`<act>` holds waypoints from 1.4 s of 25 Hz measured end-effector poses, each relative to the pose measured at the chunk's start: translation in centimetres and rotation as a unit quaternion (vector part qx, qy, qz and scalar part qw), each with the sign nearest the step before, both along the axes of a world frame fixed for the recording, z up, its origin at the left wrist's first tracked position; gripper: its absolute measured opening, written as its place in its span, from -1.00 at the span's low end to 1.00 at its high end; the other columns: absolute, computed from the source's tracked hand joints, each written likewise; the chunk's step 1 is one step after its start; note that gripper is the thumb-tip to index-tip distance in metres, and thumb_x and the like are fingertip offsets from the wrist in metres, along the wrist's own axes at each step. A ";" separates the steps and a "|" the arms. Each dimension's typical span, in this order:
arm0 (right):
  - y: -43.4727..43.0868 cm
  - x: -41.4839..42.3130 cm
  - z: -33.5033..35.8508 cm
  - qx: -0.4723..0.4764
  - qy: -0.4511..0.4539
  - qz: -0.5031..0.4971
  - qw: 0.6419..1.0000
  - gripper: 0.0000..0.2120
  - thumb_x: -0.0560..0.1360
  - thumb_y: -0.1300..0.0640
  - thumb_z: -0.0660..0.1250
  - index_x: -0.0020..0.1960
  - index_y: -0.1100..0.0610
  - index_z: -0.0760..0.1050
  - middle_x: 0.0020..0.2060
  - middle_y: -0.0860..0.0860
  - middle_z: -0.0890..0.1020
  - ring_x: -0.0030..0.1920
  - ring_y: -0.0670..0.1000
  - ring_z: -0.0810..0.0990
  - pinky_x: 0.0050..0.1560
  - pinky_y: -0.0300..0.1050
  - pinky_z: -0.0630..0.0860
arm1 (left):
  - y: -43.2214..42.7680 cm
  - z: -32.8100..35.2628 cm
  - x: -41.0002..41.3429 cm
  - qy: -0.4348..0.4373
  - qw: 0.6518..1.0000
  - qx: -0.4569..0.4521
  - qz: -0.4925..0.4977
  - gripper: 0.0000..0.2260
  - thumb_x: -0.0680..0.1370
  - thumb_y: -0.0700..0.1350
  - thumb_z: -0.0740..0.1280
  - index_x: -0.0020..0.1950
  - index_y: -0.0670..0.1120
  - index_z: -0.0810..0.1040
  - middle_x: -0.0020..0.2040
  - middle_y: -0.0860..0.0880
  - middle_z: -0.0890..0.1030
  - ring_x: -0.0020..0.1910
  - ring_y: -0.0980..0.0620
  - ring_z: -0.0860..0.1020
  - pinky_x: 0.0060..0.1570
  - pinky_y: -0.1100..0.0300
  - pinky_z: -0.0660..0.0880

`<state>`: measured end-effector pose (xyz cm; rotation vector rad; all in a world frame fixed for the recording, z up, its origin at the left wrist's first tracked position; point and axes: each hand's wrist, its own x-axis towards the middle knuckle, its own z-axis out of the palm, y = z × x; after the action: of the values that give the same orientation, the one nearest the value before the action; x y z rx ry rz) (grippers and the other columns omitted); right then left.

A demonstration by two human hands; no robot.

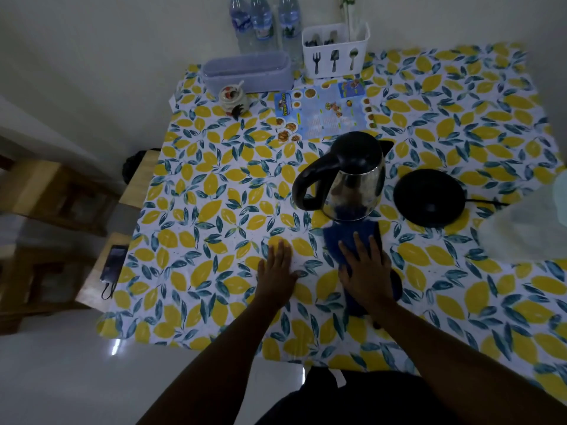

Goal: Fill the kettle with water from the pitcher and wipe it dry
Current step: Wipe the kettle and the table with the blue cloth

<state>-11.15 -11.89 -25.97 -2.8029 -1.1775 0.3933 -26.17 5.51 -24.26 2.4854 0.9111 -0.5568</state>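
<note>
Now both grips flat open: right hand (366,273) pressing blue cloth (349,237), left hand (276,266) on tablecloth (196,228).

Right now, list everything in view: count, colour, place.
kettle: 1, steel with black lid and handle, table centre, off its base
kettle base: 1, black, right of kettle
cloth: 1, blue, flat on table in front of kettle
water bottles: 3, clear, far edge by wall
cutlery holder: 1, white, far edge
plastic box: 1, pale grey, far left
small jar: 1, white with red, in front of box
menu leaflet: 1, blue, behind kettle
phone: 1, dark, wooden ledge at left
tablecloth: 1, lemon print
left hand: flat on table
right hand: pressing on cloth
</note>
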 end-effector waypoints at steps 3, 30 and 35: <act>3.5 -2.1 0.7 0.008 0.019 -0.069 0.997 -0.41 0.52 -0.12 0.15 0.52 -0.14 0.10 0.56 0.06 0.13 0.53 0.28 0.03 0.33 0.40 0.18 | 0.1 0.2 0.1 0.001 1.000 0.002 -0.005 -0.33 0.62 0.21 0.06 0.56 -0.03 -0.20 0.59 -0.05 -0.24 0.55 -0.10 -0.28 0.50 -0.18 -0.10; -17.6 0.1 0.6 0.001 0.000 -0.147 0.989 -0.37 0.53 -0.20 0.14 0.54 -0.09 0.08 0.57 0.03 0.05 0.56 0.20 -0.06 0.41 0.38 0.08 | -13.0 0.0 5.0 -0.096 0.963 -0.029 -0.248 -0.32 0.59 0.29 0.04 0.56 0.05 -0.21 0.55 0.08 -0.32 0.51 0.00 -0.36 0.49 -0.16 -0.17; -17.5 -0.6 1.7 0.043 -0.022 -0.156 0.987 -0.39 0.52 -0.22 0.04 0.52 -0.08 0.13 0.56 0.03 0.15 0.55 0.19 0.01 0.40 0.35 0.13 | -13.5 0.7 5.4 -0.126 0.959 0.022 -0.255 -0.33 0.60 0.28 -0.02 0.54 0.05 -0.29 0.56 0.05 -0.30 0.55 -0.05 -0.31 0.50 -0.18 -0.11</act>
<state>-11.71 -29.38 -24.32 -2.8644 -0.7203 0.2511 -20.76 -7.99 -23.59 2.7547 0.1810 -0.3594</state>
